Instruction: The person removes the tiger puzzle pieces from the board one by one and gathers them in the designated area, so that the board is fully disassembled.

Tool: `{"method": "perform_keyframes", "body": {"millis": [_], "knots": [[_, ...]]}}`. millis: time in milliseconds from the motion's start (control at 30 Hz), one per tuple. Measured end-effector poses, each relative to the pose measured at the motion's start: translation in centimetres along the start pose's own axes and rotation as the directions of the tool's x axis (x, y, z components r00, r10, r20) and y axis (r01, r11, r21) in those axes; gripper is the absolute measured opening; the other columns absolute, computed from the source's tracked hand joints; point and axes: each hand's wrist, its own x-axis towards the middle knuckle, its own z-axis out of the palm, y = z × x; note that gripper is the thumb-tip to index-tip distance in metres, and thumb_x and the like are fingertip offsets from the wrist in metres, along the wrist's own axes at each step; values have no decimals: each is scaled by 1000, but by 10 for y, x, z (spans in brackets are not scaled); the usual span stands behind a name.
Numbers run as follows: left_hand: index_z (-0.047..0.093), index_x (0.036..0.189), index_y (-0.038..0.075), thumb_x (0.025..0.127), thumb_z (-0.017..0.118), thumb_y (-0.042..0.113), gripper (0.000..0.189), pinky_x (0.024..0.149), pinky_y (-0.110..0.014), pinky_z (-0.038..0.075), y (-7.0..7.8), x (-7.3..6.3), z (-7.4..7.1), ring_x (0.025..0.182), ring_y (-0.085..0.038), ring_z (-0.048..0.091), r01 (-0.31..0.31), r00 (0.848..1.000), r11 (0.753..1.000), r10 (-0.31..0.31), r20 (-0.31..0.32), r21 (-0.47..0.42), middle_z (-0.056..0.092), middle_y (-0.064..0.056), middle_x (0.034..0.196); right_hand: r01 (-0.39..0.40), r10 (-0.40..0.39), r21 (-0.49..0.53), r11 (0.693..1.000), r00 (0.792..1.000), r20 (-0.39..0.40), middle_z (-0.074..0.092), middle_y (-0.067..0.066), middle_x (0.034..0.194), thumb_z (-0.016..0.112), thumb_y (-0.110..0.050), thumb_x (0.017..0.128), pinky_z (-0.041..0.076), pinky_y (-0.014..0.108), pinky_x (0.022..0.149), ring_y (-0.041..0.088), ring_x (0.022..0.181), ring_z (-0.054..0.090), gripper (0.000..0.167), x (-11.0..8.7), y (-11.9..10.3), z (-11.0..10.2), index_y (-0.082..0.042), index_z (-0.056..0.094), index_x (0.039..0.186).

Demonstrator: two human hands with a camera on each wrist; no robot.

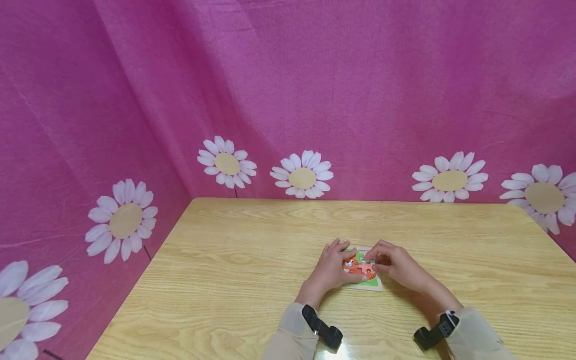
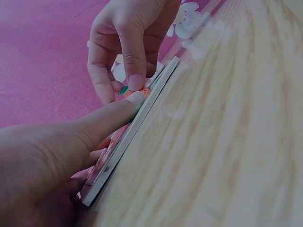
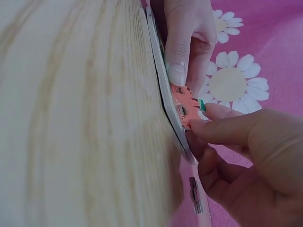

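The puzzle board (image 1: 374,288) lay on the table (image 1: 252,260) between the two hands, its left end under the left hand (image 1: 332,266). That hand's fingers were spread apart, the thumb pressed flat on the picture along the near side. The right hand (image 1: 402,265) had thumb and finger pinched on an orange piece (image 3: 189,108) with a green edge, over the board's right part and just beside the left thumb's tip. The right hand was nearer that piece; whether its underside sat flush was hard to tell, as was the board's long axis. No brand, label or writing could be read.
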Motion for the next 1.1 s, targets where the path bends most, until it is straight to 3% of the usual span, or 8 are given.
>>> {"method": "perform_keyframes", "body": {"millis": [400, 933, 1100], "knots": [[59, 141, 12, 83, 81, 45, 71, 120, -42, 17, 3, -1, -2, 146, -25, 27, 14, 1000, 1000, -14, 5, 9, 44, -4, 152, -48, 48, 16, 999, 999, -6, 62, 0, 94, 68, 17, 85, 51, 24, 71, 16, 83, 56, 26, 2, -3, -2, -5, 73, 96], [61, 139, 10, 81, 84, 41, 70, 119, -44, 18, 2, 1, -1, 145, -27, 29, 14, 1000, 1000, -14, -6, 15, 46, -7, 150, 115, -117, -69, 991, 993, -14, 62, 4, 92, 68, 26, 75, 57, 31, 67, 21, 80, 63, 32, 6, -10, -2, -1, 72, 92], [61, 139, 10, 81, 84, 41, 70, 120, -44, 18, 2, 1, -1, 145, -26, 29, 15, 1000, 1000, -15, -5, 12, 46, -7, 150, 159, -162, -122, 980, 987, -16, 61, 1, 90, 68, 28, 72, 55, 28, 63, 16, 77, 61, 36, 6, -13, -1, -3, 72, 90]]}}
